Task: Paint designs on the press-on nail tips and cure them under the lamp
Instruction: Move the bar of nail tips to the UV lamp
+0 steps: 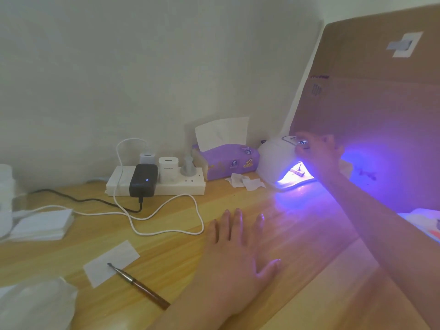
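A person's left hand point(240, 253) lies flat, palm down and fingers spread wide, on a light wooden surface point(171, 256) at lower centre of the frame, holding nothing. The right hand point(317, 151) reaches across the right side of the frame to the top of a white domed curing lamp point(276, 160), its fingertips at the lamp's small lit display. The hand is blurred, and whether its fingers are straight or curled cannot be told.

The lamp glows violet-blue and throws that light over the surface in front of it and onto a tall brown cardboard sheet point(381, 103) standing at the right. The press-on nail tips point(297, 172) sit inside the lamp's lit opening as small pale pieces, too small to tell apart.

At lower left, a slim brush with a brown handle and metal ferrule point(139, 285) lies on the surface, its tip resting on a white paper slip point(112, 259). Just left of the lamp stands a purple tissue box point(228, 164) with a white tissue point(221, 134) sticking up, and white paper scraps point(246, 182) lie between box and lamp. Against the wall at centre left, a white power strip point(181, 185) carries a black adapter point(143, 178) with a blue light and white chargers point(166, 167). A white cable point(166, 233) loops across the surface in front of it. A stack of white pads point(40, 226) rests at the left edge.
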Demonstrator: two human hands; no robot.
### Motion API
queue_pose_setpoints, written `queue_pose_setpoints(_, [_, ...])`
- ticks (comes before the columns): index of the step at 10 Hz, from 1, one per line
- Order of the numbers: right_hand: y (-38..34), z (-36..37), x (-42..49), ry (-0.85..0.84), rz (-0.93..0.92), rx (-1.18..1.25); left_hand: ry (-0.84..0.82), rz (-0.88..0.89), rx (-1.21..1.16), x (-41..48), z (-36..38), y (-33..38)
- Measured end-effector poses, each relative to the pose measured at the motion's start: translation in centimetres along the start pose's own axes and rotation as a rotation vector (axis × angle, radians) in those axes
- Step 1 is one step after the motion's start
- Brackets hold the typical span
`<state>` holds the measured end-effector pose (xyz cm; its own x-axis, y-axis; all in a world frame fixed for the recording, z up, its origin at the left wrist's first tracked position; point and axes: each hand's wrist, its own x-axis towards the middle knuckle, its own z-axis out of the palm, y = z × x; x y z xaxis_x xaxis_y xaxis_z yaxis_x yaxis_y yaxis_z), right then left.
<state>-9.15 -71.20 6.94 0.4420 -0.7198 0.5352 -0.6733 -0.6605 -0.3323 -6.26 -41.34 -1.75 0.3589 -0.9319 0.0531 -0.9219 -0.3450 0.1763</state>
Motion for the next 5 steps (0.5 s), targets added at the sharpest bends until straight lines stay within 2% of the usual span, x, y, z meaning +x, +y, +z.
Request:
queue_pose_setpoints(1, [0.69,0.70,0.67,-0.017,-0.083,-0.097,-0.001,0.001,0.012,0.00,0.00,0.03])
queue_pose_setpoints(3, [0.63,1.15,0.93,0.027,-0.101,-0.160,0.000,0.014,0.008,-0.07,0.06,-0.02])
queue_pose_setpoints(5, [0.72,0.80,0.48,-0.012,-0.128,-0.276,-0.045,-0.002,-0.015,-0.23,-0.58,-0.06])
